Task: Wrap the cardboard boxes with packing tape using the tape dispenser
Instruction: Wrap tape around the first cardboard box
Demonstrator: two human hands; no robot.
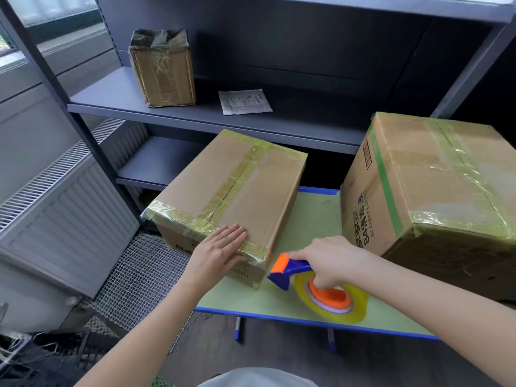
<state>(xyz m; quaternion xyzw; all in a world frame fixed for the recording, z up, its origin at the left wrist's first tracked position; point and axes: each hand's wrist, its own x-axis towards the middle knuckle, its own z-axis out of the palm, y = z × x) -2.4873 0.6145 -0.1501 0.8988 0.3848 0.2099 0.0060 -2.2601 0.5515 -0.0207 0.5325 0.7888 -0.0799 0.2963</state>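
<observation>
A long cardboard box [237, 188] with yellowish tape along its seam and edges lies on the green table [315, 219], its left end hanging past the table's edge. My left hand [220, 250] presses flat on the box's near taped corner, fingers straight. My right hand [329, 261] grips the blue and orange tape dispenser [290, 268], whose clear tape roll [332, 298] rests on the table just right of the box's near corner. A bigger taped box [435, 191] with printed lettering stands at the right of the table.
A dark metal shelf unit [195, 107] stands behind the table, holding a small taped box [163, 68] and a white paper sheet [244, 101]. A white radiator [64, 213] and a mesh grate [139, 277] are at the left on the floor side.
</observation>
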